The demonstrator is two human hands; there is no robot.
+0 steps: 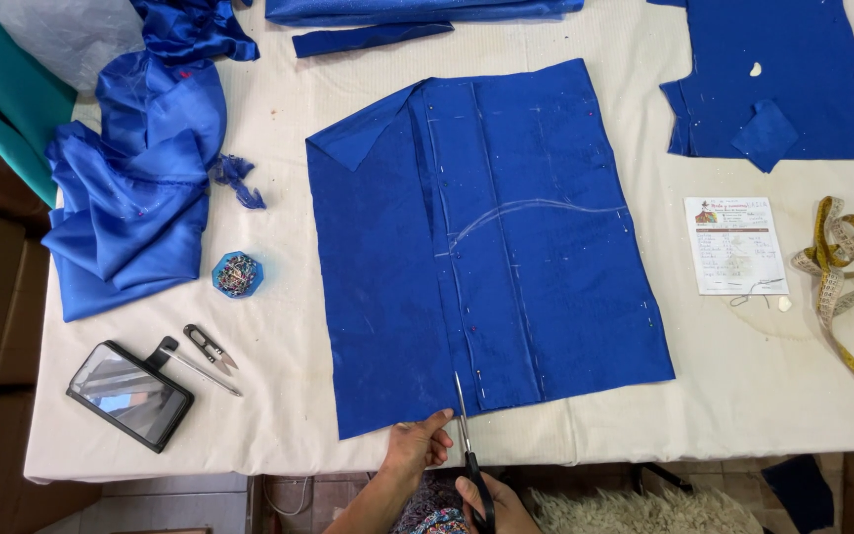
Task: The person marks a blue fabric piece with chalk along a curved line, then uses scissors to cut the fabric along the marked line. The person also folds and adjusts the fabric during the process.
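Observation:
A large piece of royal blue fabric [486, 237] lies flat on the white table [279, 297], marked with white chalk lines and pinned along its folds. My left hand [417, 445] presses the fabric's near edge with its fingertips. My right hand [491, 502] grips black-handled scissors [465, 435] at the table's front edge. The blades point away from me and enter the fabric's near edge along a chalk line.
Shiny blue cloth [140, 188] is heaped at the left. Near it are a blue pin holder [238, 274], thread snips [210, 346] and a phone [130, 394]. More blue pieces [773, 79] lie at the back right, beside a paper slip [735, 245] and a yellow tape measure [842, 277].

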